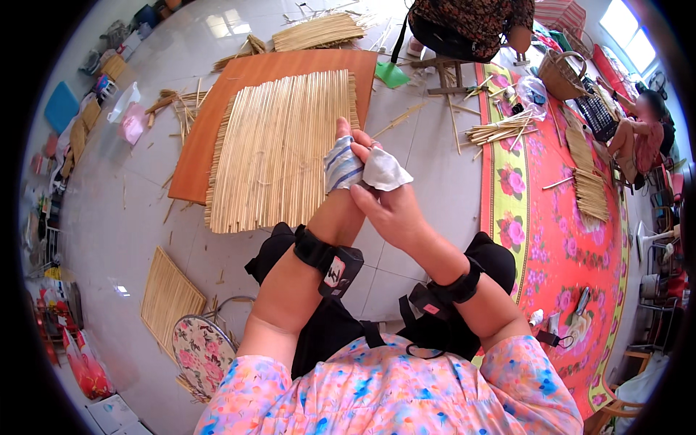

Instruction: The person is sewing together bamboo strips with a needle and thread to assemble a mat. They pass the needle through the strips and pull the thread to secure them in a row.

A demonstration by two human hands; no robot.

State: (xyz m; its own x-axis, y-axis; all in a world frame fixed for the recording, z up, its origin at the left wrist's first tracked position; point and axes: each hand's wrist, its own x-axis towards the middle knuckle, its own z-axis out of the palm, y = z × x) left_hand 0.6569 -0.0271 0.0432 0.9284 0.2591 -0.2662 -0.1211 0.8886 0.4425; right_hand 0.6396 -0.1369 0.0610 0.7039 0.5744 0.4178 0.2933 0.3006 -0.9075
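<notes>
Both hands (366, 177) closed on crumpled white, blue-striped cloth (362, 169) over reed mat (279, 148).

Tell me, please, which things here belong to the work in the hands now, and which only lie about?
In hand:
- left hand, wrapped in a striped cloth
- right hand, its fingers pulling a white cloth

Lying about:
- straw mat on an orange board
- small mat
- floral fan
- basket
- loose stalks
- floral rug
</notes>
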